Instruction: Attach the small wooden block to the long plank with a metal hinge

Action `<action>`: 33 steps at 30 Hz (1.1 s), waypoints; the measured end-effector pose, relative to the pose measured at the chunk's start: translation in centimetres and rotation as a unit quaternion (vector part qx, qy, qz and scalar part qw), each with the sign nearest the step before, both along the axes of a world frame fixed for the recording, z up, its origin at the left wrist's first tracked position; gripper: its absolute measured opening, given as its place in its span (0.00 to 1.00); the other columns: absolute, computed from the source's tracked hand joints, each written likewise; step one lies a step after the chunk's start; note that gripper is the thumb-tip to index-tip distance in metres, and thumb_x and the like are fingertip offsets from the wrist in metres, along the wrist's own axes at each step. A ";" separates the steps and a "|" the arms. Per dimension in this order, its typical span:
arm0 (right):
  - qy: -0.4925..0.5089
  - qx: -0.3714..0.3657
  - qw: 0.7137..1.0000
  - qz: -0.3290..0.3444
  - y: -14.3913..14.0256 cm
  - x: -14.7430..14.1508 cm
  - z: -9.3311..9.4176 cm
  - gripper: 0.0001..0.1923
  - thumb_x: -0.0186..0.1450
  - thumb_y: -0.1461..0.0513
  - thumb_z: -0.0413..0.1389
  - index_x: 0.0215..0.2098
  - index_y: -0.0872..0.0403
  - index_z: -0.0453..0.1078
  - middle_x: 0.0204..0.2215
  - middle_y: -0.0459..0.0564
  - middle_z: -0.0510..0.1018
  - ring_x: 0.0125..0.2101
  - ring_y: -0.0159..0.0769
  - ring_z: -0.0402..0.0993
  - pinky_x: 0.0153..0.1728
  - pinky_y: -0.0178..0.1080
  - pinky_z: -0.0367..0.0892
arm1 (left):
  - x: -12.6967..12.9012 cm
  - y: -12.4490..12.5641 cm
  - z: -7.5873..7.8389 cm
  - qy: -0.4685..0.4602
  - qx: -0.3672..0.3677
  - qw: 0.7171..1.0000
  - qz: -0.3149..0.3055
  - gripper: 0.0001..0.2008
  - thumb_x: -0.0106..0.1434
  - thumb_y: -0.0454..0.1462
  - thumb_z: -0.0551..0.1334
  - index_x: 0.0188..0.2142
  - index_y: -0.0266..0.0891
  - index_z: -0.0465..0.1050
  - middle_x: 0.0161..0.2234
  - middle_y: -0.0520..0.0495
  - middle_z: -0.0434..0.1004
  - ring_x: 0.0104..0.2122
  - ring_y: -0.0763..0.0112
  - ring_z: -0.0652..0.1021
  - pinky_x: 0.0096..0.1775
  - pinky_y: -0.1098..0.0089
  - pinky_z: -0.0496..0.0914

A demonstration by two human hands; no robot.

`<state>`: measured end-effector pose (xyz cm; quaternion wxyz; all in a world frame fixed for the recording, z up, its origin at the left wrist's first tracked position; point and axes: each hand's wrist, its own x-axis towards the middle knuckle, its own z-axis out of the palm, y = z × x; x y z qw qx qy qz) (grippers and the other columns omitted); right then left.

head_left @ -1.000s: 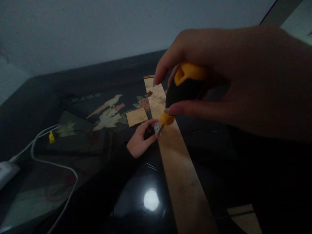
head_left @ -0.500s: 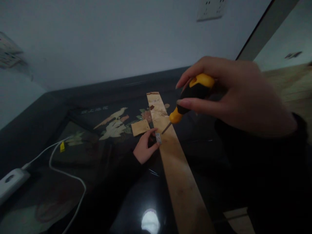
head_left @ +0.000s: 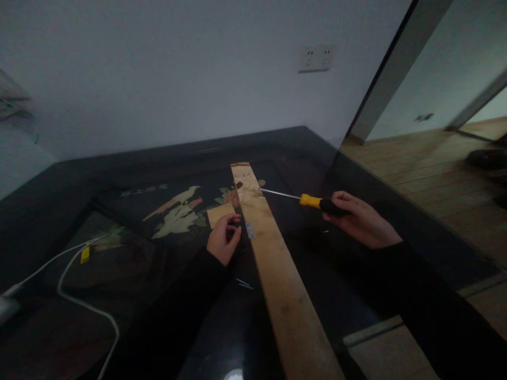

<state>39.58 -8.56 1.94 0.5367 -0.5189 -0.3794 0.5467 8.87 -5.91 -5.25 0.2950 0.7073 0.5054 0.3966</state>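
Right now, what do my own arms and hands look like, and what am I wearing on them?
Both arms are covered in long, dark, plain sleeves, black as far as the dim light shows, reaching to the wrists. The left hand and right hand are bare: no gloves. No rings, watch or bracelet can be made out. The sleeves show no logos, stripes or markings, and the cuffs are hard to make out in the gloom.

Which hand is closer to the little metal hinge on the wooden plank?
The left hand is nearer, just to the left of the hinge beside the plank. The right hand holds the screwdriver farther off to the right.
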 end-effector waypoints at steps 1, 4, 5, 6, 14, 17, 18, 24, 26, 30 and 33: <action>0.010 -0.013 1.000 0.009 -0.3 -0.2 -0.9 0.13 0.50 0.59 0.61 0.32 0.51 0.66 0.33 0.43 0.71 0.31 0.28 0.72 0.32 0.34 0.73 | -0.1 0.1 0.0 -0.003 -0.001 1.000 -0.003 0.14 0.59 0.37 0.55 0.45 0.37 0.63 0.40 0.43 0.71 0.32 0.70 0.75 0.31 0.70 0.68; 0.026 -0.036 0.998 0.039 -1.0 -1.1 -2.5 0.18 0.52 0.59 0.59 0.42 0.48 0.67 0.41 0.46 0.72 0.34 0.28 0.71 0.35 0.35 0.72 | -0.3 0.3 -0.1 -0.012 0.005 1.000 -0.013 0.10 0.60 0.36 0.55 0.42 0.38 0.64 0.38 0.45 0.73 0.34 0.69 0.75 0.35 0.68 0.69; 0.022 -0.031 0.999 0.036 -1.1 -1.4 -2.7 0.18 0.53 0.59 0.59 0.43 0.48 0.67 0.42 0.46 0.72 0.34 0.28 0.71 0.36 0.35 0.72 | -0.3 0.4 -0.1 -0.011 0.008 1.000 -0.014 0.09 0.60 0.36 0.55 0.41 0.38 0.65 0.37 0.45 0.73 0.35 0.69 0.75 0.37 0.67 0.69; 0.010 -0.019 0.999 0.025 -1.2 -1.6 -2.9 0.17 0.54 0.58 0.58 0.43 0.48 0.68 0.43 0.46 0.71 0.34 0.28 0.71 0.36 0.34 0.71 | -0.3 0.4 -0.1 -0.008 0.011 1.000 -0.013 0.08 0.60 0.36 0.54 0.40 0.38 0.65 0.37 0.46 0.73 0.36 0.69 0.75 0.39 0.67 0.68; -0.240 0.089 0.966 -0.026 -0.6 -1.6 -4.7 0.12 0.58 0.56 0.55 0.40 0.48 0.70 0.49 0.46 0.69 0.50 0.36 0.66 0.53 0.43 0.61 | 0.3 0.9 -0.2 0.052 -0.007 0.999 -0.009 0.07 0.59 0.36 0.55 0.38 0.39 0.67 0.35 0.48 0.73 0.36 0.68 0.73 0.40 0.66 0.66; -0.344 0.121 0.931 -0.024 -0.4 -1.6 -5.0 0.12 0.60 0.56 0.53 0.40 0.48 0.70 0.49 0.46 0.69 0.52 0.37 0.64 0.57 0.46 0.56 | 0.3 0.9 0.0 0.070 -0.019 0.997 -0.006 0.07 0.60 0.36 0.55 0.38 0.39 0.67 0.34 0.49 0.73 0.36 0.67 0.73 0.40 0.66 0.66; -0.368 0.126 0.921 -0.022 -0.4 -1.6 -5.0 0.12 0.60 0.56 0.52 0.40 0.48 0.70 0.49 0.46 0.69 0.52 0.37 0.64 0.57 0.47 0.56 | 0.3 0.9 0.0 0.075 -0.024 0.997 -0.006 0.07 0.60 0.36 0.55 0.38 0.40 0.68 0.34 0.49 0.73 0.37 0.67 0.73 0.40 0.66 0.66; -0.438 0.135 0.889 -0.018 -0.4 -1.9 -4.9 0.12 0.60 0.55 0.51 0.40 0.48 0.70 0.49 0.47 0.68 0.50 0.38 0.66 0.54 0.47 0.60 | 0.4 0.8 0.3 0.096 -0.038 0.995 -0.001 0.06 0.60 0.36 0.55 0.38 0.41 0.67 0.34 0.49 0.73 0.38 0.66 0.73 0.41 0.65 0.65; -0.458 0.134 0.879 -0.014 -0.5 -2.0 -4.9 0.12 0.61 0.55 0.51 0.40 0.48 0.70 0.49 0.47 0.68 0.50 0.38 0.66 0.53 0.47 0.61 | 0.4 0.8 0.3 0.098 -0.037 0.994 -0.001 0.06 0.60 0.36 0.55 0.38 0.41 0.67 0.35 0.49 0.73 0.38 0.66 0.73 0.41 0.65 0.65; -0.485 0.137 0.864 0.004 -0.6 -2.3 -5.1 0.11 0.61 0.56 0.50 0.40 0.47 0.70 0.49 0.47 0.67 0.50 0.37 0.65 0.53 0.47 0.61 | 0.4 0.8 0.3 0.115 -0.042 0.992 -0.005 0.06 0.61 0.36 0.55 0.38 0.41 0.66 0.35 0.49 0.73 0.37 0.66 0.73 0.40 0.65 0.64; -0.488 0.142 0.861 0.010 -0.5 -2.5 -5.2 0.11 0.61 0.56 0.50 0.40 0.47 0.69 0.49 0.46 0.68 0.50 0.36 0.65 0.53 0.46 0.61 | 0.4 0.8 0.3 0.144 -0.040 0.989 -0.004 0.06 0.62 0.36 0.54 0.38 0.41 0.66 0.35 0.50 0.73 0.38 0.66 0.72 0.40 0.65 0.63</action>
